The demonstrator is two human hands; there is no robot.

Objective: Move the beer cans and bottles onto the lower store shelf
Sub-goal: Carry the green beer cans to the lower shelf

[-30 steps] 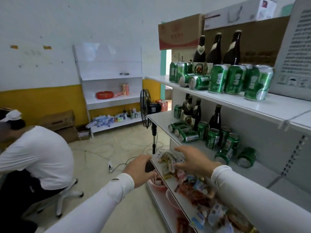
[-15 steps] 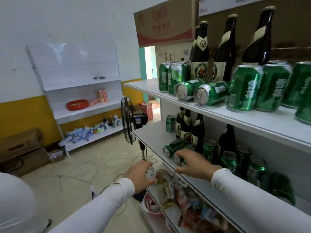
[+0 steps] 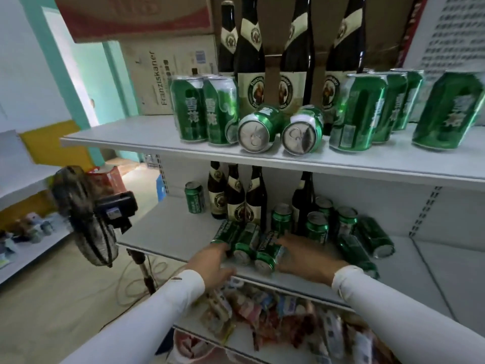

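Observation:
Three green beer cans (image 3: 246, 241) lie side by side at the front of the middle shelf (image 3: 168, 232). My left hand (image 3: 210, 261) grips the front end of the leftmost one. From the other side, my right hand (image 3: 307, 258) rests flat against the rightmost lying can (image 3: 267, 254). Behind them stand dark beer bottles (image 3: 236, 198) and more green cans (image 3: 316, 227). The upper shelf (image 3: 126, 137) carries tall bottles (image 3: 249, 61), upright cans (image 3: 189, 109) and two cans on their sides (image 3: 256, 132).
The shelf below my hands holds a heap of snack packets (image 3: 265, 313). A black standing fan (image 3: 84, 216) is close to the shelf's left end, its cable on the floor. Cardboard boxes (image 3: 168, 74) sit behind the upper shelf.
The view has closed in on the shelves. My left hand rose from the snack shelf to the lying cans. My right hand shifted to their right side.

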